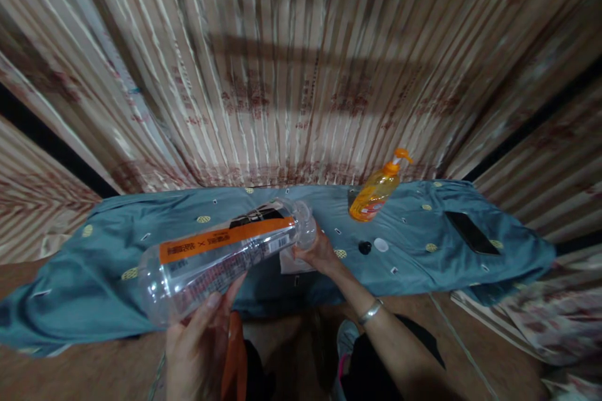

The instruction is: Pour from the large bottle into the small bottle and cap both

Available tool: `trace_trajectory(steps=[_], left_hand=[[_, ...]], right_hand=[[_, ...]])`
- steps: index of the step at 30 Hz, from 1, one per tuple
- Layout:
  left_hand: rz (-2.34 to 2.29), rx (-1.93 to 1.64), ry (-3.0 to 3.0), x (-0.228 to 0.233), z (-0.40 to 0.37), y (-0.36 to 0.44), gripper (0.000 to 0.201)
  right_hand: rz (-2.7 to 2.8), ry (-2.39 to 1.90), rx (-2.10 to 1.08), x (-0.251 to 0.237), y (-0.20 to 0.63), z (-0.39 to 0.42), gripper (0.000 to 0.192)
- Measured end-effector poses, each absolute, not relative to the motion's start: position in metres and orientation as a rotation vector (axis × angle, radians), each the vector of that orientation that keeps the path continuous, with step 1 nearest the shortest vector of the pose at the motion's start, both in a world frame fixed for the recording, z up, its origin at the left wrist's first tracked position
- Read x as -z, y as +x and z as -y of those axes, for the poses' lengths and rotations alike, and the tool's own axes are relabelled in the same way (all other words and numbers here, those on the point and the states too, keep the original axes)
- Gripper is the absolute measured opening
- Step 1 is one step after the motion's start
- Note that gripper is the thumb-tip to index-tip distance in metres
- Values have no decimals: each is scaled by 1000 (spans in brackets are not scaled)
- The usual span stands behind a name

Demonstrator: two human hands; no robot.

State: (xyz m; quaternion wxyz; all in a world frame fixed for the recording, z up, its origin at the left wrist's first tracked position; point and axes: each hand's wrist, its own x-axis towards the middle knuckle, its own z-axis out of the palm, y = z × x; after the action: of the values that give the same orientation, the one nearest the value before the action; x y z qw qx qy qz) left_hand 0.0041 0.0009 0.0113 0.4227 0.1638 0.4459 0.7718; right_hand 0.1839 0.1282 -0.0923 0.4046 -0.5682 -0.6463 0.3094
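A large clear plastic bottle point(221, 257) with an orange, black and white label lies tilted in the air, its neck pointing up to the right. My left hand point(202, 332) is wrapped around the underside near its base. At the neck, my right hand point(317, 250) is closed on the mouth end, its fingers partly hidden behind the plastic. Below the neck, a white folded cloth or tissue point(294, 263) rests on the blue-green table cover point(324, 288). To the right of this hand sit a small black cap point(364, 247) and a white round disc point(381, 245).
A pump bottle point(376, 194) of orange liquid stands towards the back right. Farther right lies a dark phone point(471, 232). Striped curtains point(291, 75) hang behind the table and along both sides. My shoe point(347, 335) shows on the floor below.
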Motion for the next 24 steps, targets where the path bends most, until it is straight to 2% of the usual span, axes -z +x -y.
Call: trace_trajectory(steps=[4,9,16,24], left_hand=[[-1139,-1929,400,-14,-1,5,57],[-1150,-1938,405,-15,-1,4,63],[-1160,-1936,429,-12,-1,3,54],[-1176,-1937,416,-10,-1,2,59]], right_hand=[[1617,-1429,-805,93,184,-128,53],[1611,-1444,-854,89,185,-128,63],[1641,-1401,-888,84,189,-129,66],[1655,-1437,-949,76,190,-128,63]])
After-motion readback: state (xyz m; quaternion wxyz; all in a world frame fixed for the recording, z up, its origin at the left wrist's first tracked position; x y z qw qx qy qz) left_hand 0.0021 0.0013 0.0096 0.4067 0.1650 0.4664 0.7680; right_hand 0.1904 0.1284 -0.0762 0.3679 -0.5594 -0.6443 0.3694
